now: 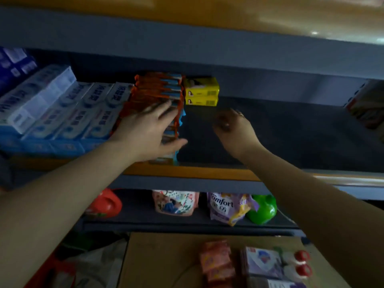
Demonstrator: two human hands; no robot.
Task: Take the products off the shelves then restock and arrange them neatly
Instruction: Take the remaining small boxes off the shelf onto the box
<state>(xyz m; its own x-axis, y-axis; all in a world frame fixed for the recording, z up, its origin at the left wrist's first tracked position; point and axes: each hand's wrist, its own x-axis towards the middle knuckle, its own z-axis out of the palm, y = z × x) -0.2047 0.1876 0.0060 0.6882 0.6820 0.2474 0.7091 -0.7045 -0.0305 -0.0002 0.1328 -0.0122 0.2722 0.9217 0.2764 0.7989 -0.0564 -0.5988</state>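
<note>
Purple and pink soap packets (pixel 259 263) lie on a brown cardboard surface (pixel 162 260) nearest the viewer. Above, the left hand (pixel 149 129) presses straight fingers against stacked orange-and-blue boxes (pixel 160 92) on the dark shelf (pixel 291 138); the right hand (pixel 232 127), fingers curled, holds nothing visible. Yellow boxes (pixel 201 91) sit behind.

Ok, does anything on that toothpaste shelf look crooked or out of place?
Yes: the orange boxes under the left hand lean in an uneven stack, ends staggered, unlike the squared yellow boxes beside them.
</note>
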